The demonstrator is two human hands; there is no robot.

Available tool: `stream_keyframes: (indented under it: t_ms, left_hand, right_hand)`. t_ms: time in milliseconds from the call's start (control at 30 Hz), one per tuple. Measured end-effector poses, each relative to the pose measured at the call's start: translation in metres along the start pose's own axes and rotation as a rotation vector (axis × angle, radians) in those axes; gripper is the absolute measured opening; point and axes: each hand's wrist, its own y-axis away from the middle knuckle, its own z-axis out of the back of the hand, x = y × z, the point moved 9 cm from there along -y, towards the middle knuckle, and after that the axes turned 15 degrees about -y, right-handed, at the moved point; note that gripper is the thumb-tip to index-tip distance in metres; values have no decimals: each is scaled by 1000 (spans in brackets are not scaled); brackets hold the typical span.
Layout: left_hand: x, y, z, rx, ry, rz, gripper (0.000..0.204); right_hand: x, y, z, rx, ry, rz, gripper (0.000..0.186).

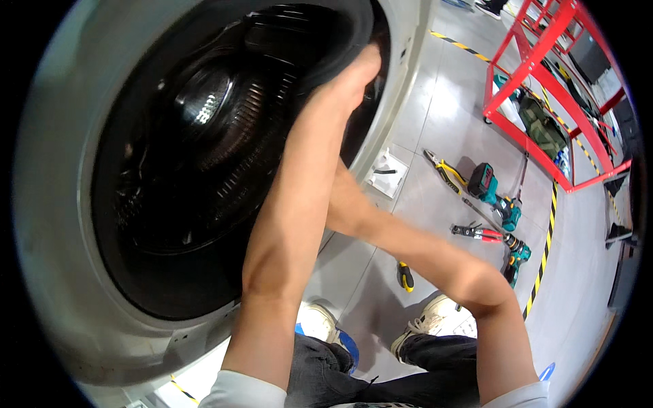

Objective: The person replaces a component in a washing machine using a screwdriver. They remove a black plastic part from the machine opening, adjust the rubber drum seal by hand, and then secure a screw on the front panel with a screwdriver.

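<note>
- The left hand (pixel 365 71) is at the folded black seal (pixel 354 41) of the washing machine's opening (pixel 64 190), upper left; hidden fingers leave its grip unclear.
- The right hand (pixel 345 204), blurred behind the left forearm, is unreadable too.
- Uneven pulling could make the seal slip; crossed arms may obstruct each other.
- Right: pliers (pixel 449 177), drills (pixel 519 253), red cart (pixel 529 147).
- A yellow-black handle (pixel 406 277) near the shoes could trip.
</note>
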Motion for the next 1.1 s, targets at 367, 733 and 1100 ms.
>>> stream_keyframes:
  t_ms: [367, 733, 1100]
  left_hand:
    - [-13, -4, -21, 255, -39, -67, 37]
    - [-24, 4, -55, 390, -160, -59, 37]
    - [-12, -12, -19, 129, 84, -6, 36]
  right_hand:
    - [-16, 18, 32, -751, 91, -92, 67]
    - [-60, -32, 81, -814, -77, -188, 78]
    - [-63, -54, 87, -587, -91, -123, 55]
